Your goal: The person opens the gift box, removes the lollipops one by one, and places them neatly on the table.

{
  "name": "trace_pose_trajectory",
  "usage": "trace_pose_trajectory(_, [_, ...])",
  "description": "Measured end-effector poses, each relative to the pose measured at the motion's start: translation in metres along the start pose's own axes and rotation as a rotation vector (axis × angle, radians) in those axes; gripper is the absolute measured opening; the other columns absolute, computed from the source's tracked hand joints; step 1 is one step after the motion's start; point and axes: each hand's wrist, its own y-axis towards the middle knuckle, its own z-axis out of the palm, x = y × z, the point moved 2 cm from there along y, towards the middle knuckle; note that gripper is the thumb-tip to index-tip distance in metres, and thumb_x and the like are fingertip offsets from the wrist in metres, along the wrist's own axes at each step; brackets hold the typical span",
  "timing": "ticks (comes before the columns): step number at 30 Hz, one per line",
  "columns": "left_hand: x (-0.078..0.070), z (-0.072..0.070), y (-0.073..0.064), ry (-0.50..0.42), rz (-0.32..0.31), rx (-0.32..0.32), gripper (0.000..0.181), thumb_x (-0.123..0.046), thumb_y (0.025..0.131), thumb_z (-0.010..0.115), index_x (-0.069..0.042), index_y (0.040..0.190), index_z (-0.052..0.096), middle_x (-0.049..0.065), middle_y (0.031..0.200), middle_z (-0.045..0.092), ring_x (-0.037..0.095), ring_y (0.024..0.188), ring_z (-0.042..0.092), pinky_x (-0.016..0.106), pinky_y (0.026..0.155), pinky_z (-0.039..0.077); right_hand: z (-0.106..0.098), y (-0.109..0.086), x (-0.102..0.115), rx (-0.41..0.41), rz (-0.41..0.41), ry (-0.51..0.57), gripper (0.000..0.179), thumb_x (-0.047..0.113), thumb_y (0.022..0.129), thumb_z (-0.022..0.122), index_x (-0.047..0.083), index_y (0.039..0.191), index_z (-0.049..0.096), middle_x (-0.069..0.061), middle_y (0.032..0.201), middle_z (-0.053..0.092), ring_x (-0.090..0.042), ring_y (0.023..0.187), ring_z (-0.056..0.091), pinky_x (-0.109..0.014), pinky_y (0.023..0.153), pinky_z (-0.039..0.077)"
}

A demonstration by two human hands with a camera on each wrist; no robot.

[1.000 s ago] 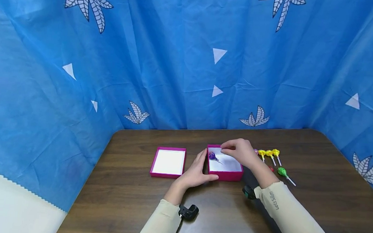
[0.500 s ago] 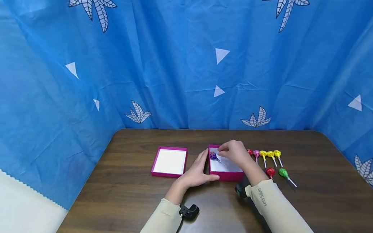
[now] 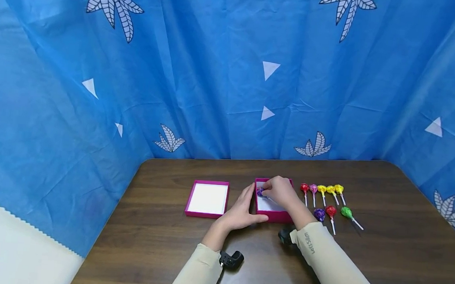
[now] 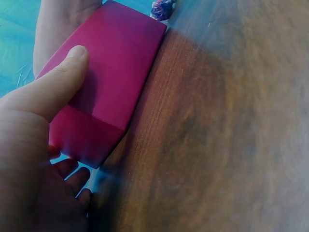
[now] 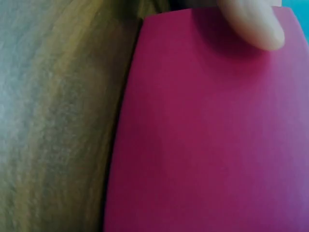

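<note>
An open magenta box (image 3: 279, 217) with a white inside stands on the table, a purple lollipop (image 3: 260, 191) lying at its left end. My right hand (image 3: 282, 192) reaches down into the box, thumb and fingertips pinching the lollipop just below its wrapped head. At the front left corner, my left hand (image 3: 239, 212) steadies the box, with straight fingers along the left side and the thumb across the front wall. In the left wrist view the thumb (image 4: 67, 77) rests flat on that magenta wall (image 4: 113, 72).
A shallow magenta lid (image 3: 207, 198), white inside, lies left of the box. Right of the box are several lollipops: a back row with a red one (image 3: 305, 188), a pink one (image 3: 313, 189) and yellow ones (image 3: 330, 189), plus purple (image 3: 319, 214), red (image 3: 331, 211) and green (image 3: 346, 212) ones nearer.
My right hand has moved left and down into the box, its fingertips coming onto the purple lollipop. More of the lollipops on the right now show. The left hand has stayed at the box.
</note>
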Motion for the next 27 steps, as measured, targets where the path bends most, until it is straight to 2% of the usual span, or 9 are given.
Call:
trace_pose_trajectory(3, [0.001,0.001,0.001,0.004,0.002,0.000,0.112,-0.057,0.086,0.070,-0.018,0.162,-0.002,0.004,0.170,0.006,0.028,0.156,0.015,0.054,0.122,0.029,0.001,0.000,-0.003,0.007,0.033,0.050,0.026,0.013,0.088,0.075,0.005,0.113,0.076,-0.015,0.113,0.075,-0.030,0.105,0.068,-0.045,0.092,0.057])
trace_pose_trajectory(8, [0.003,0.001,0.003,0.010,0.016,-0.005,0.113,-0.057,0.085,0.070,-0.017,0.162,-0.001,0.004,0.170,0.007,0.028,0.156,0.016,0.054,0.121,0.029,0.001,0.002,-0.006,0.015,0.075,0.134,0.024,0.013,0.088,0.076,0.004,0.110,0.076,-0.014,0.108,0.076,-0.021,0.090,0.066,-0.034,0.078,0.058])
trace_pose_trajectory(12, [0.005,0.002,0.002,0.001,0.023,-0.010,0.113,-0.056,0.085,0.071,-0.015,0.162,-0.001,0.005,0.169,0.007,0.029,0.156,0.016,0.054,0.121,0.030,0.005,0.002,-0.008,0.025,0.093,0.165,0.026,0.014,0.087,0.076,0.005,0.111,0.077,-0.015,0.111,0.075,-0.023,0.091,0.064,-0.035,0.078,0.058])
trace_pose_trajectory(19, [0.007,0.004,-0.001,-0.014,0.012,-0.011,0.114,-0.055,0.084,0.072,-0.014,0.162,-0.001,0.006,0.169,0.008,0.030,0.155,0.018,0.055,0.120,0.031,0.011,0.002,-0.010,0.089,0.100,0.185,0.029,0.016,0.087,0.076,0.011,0.116,0.076,-0.013,0.119,0.073,-0.023,0.098,0.062,-0.034,0.080,0.055])
trace_pose_trajectory(27, [0.003,0.002,0.002,-0.009,0.020,-0.013,0.114,-0.056,0.084,0.072,-0.016,0.162,-0.001,0.006,0.169,0.008,0.030,0.155,0.017,0.054,0.121,0.030,0.008,0.002,-0.011,0.113,0.127,0.236,0.031,0.015,0.086,0.077,0.013,0.117,0.076,-0.013,0.121,0.071,-0.018,0.086,0.063,-0.027,0.072,0.056])
